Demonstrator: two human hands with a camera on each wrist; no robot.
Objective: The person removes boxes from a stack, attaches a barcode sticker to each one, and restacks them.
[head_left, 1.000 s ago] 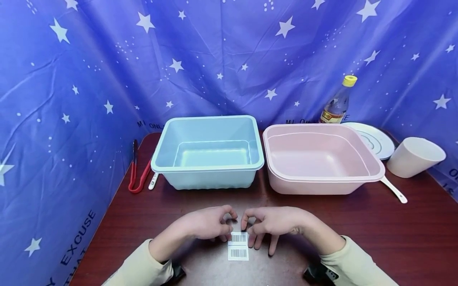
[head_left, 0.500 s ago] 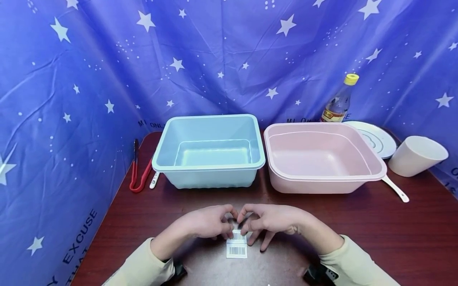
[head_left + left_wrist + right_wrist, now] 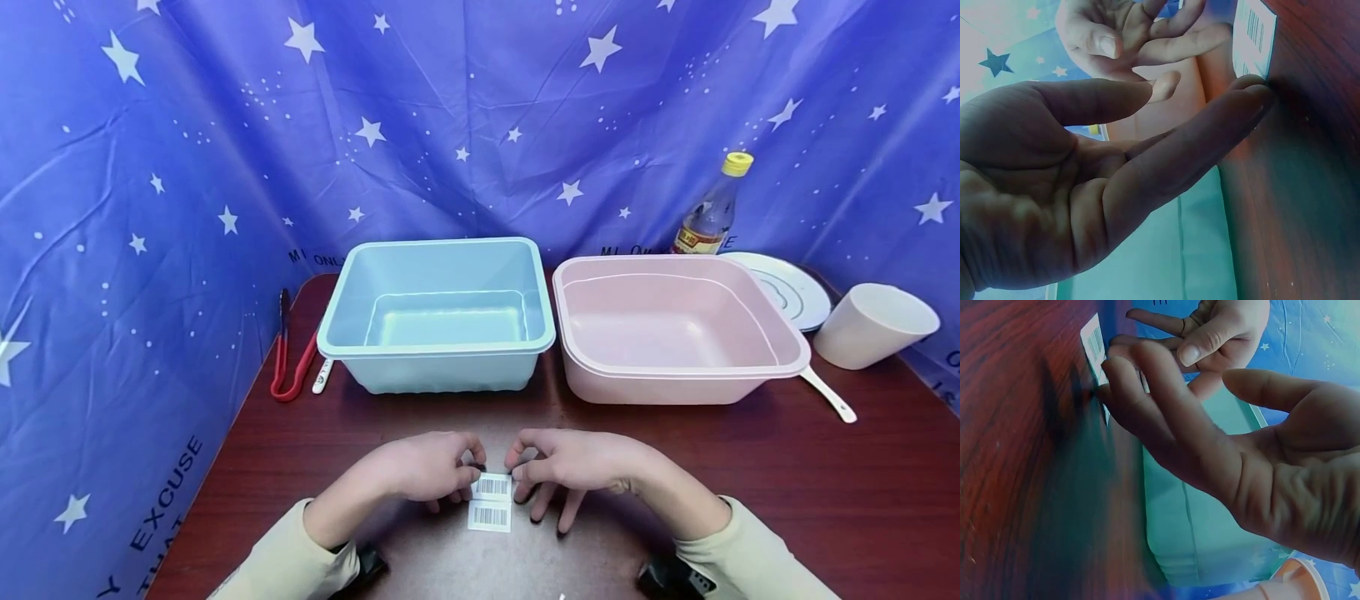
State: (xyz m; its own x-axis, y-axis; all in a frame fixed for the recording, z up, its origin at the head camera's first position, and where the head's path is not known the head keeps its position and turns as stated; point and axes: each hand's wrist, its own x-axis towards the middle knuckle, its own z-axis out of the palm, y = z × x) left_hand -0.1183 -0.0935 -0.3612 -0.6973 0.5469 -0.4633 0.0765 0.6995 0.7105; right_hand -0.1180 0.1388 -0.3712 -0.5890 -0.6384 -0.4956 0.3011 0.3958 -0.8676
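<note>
A small white paper label (image 3: 490, 502) with two printed barcodes lies flat on the dark red-brown table. My left hand (image 3: 427, 467) is at its left side, fingers loosely bent, fingertips at the upper left edge. On the opposite side is my right hand (image 3: 576, 461), with its index finger and thumb by the upper right corner and the other fingers spread down to the table. In the left wrist view, fingertips reach the edge of the label (image 3: 1254, 37), and the thumb stands apart from them. The right wrist view shows fingertips overlapping the label (image 3: 1094, 344); contact is unclear.
Behind the hands stand a light blue basin (image 3: 435, 371) and a pink basin (image 3: 660, 387). Red-handled tongs (image 3: 287, 390) and a white handle (image 3: 322, 377) lie at left. At right are a white spoon handle (image 3: 828, 396), cup (image 3: 862, 333), plate (image 3: 806, 296) and yellow-capped bottle (image 3: 705, 218).
The label has shifted slightly left and away from the person. Both hands came closer together half a second ago, and now they are farther apart again. The basins stay put.
</note>
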